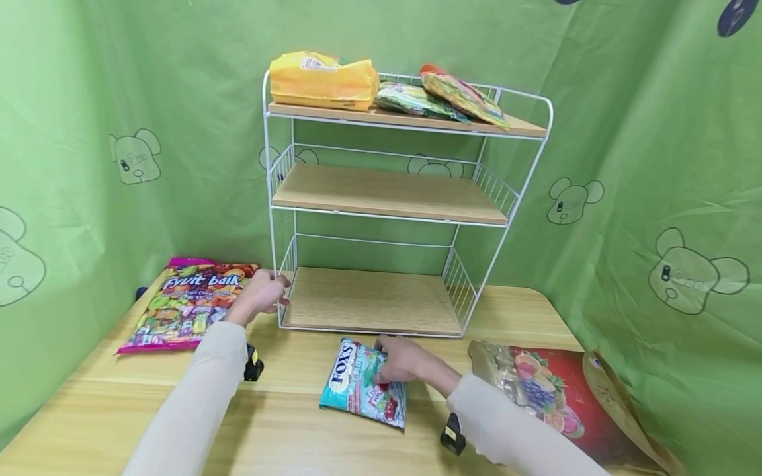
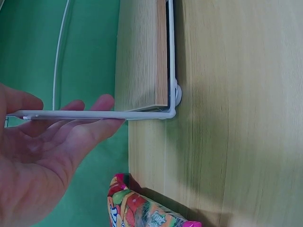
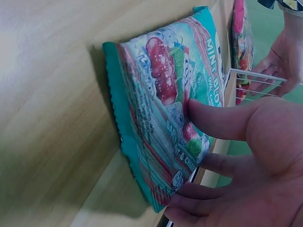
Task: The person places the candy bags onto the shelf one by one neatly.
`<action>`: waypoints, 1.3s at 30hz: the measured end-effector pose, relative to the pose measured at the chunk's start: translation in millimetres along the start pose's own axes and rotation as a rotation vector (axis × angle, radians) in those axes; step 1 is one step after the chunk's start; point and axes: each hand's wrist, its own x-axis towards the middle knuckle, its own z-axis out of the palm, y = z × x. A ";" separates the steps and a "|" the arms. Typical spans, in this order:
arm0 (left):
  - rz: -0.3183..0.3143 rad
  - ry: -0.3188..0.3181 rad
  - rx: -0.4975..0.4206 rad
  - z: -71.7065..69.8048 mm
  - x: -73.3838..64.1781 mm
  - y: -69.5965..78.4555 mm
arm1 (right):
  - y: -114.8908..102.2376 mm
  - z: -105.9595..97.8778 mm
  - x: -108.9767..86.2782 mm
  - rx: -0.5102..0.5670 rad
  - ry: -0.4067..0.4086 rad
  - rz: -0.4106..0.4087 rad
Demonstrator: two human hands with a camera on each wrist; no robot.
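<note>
A teal bag of Fox's mint candy [image 1: 363, 383] lies on the wooden table in front of a white wire shelf rack [image 1: 381, 330]. My right hand [image 1: 405, 360] grips this bag, and in the right wrist view the thumb [image 3: 218, 118] presses on its printed face while the fingers [image 3: 199, 198] are at its edge. With my left hand [image 1: 262, 296] I hold the rack's front left post. The left wrist view shows the white post [image 2: 90, 114] between the thumb and fingers. Just left of that hand is a large Fruit Balk candy bag [image 1: 184, 304].
A yellow package [image 1: 321, 82] and two flat colourful bags [image 1: 461, 96] lie on the rack's top shelf. At the table's right, a red and gold bag printed with fruit [image 1: 559, 396] lies flat. Green cloth [image 1: 202, 165] hangs behind and on both sides.
</note>
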 end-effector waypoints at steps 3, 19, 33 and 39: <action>0.004 0.004 0.002 0.2 0.9 -0.2 | -0.5 0.7 0.3 0.013 0.008 0.026; -0.004 0.000 0.000 -0.6 1.1 -1.9 | 12.5 -2.9 -5.0 0.004 0.024 0.023; 0.006 -0.010 -0.004 0.7 -0.4 -2.5 | 15.3 1.2 -12.1 0.017 0.089 0.011; 0.009 -0.008 -0.008 1.0 -1.1 -1.6 | 10.2 -4.7 -16.4 -0.043 0.113 -0.015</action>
